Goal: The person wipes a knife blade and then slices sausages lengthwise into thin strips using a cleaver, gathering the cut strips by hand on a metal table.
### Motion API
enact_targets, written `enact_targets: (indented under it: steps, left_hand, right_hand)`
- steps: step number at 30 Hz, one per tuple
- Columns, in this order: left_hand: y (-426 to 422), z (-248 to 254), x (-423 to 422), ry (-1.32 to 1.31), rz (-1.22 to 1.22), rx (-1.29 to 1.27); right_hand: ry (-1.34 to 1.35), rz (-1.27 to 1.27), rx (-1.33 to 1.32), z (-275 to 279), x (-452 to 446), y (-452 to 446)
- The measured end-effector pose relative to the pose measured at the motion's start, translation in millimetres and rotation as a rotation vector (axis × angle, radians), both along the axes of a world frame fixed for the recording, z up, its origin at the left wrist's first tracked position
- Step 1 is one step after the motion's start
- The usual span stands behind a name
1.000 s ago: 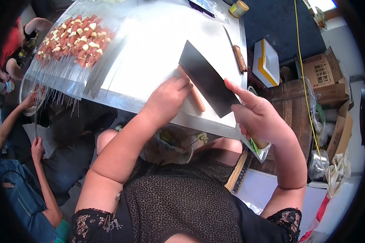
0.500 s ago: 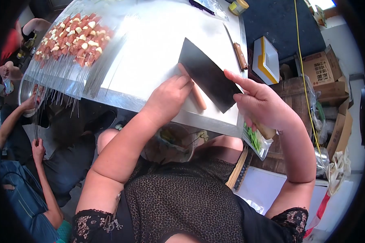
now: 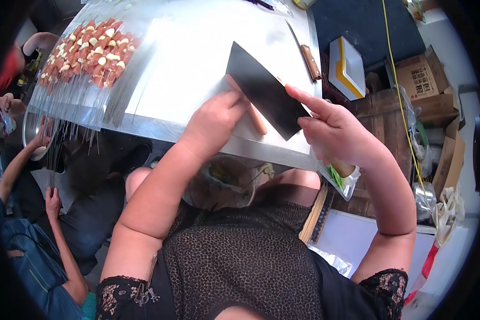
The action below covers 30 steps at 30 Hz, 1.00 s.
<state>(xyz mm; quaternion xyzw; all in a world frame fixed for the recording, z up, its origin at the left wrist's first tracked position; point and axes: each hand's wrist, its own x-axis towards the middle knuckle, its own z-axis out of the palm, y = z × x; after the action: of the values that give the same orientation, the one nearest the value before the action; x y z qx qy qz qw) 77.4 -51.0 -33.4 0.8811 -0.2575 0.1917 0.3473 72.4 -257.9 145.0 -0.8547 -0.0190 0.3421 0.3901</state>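
A long pink sausage [image 3: 257,123] lies slantwise on the white tabletop near its front edge. My left hand [image 3: 217,116] is closed over the sausage's middle, fingers bent and pressing it down. The wide dark blade of a cleaver [image 3: 264,89] stands just to the right of the sausage, along its length; whether the edge touches it I cannot tell. My right hand [image 3: 329,125] grips the cleaver where blade meets handle, with the index finger stretched along the blade. The wooden handle's end shows below that hand.
Many skewers of red and pale pieces [image 3: 90,50] lie at the table's left. A wooden-handled knife [image 3: 310,61] rests at the right edge. A white and yellow box [image 3: 348,66] and cardboard boxes [image 3: 424,80] stand beyond. Another person's hand [image 3: 52,202] holds skewers at lower left.
The whole view has shifted slightly, so the table appears a little further up and left. Both hands keep their grips, and the cleaver stays beside the sausage.
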Motion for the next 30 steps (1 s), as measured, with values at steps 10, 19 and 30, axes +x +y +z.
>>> enact_targets:
  steps: [10,19,30]
  left_hand:
    - [-1,-6,3,-0.045,-0.024,0.01]
    - [-2,-6,3,-0.081,-0.037,0.011]
    - [-3,-5,0,-0.072,-0.021,-0.005]
  right_hand:
    - [-0.063,-0.017,-0.043,-12,-10,1]
    - [-0.086,-0.024,-0.043,-24,-17,-2]
    - [-0.092,-0.046,-0.026,-25,-23,1]
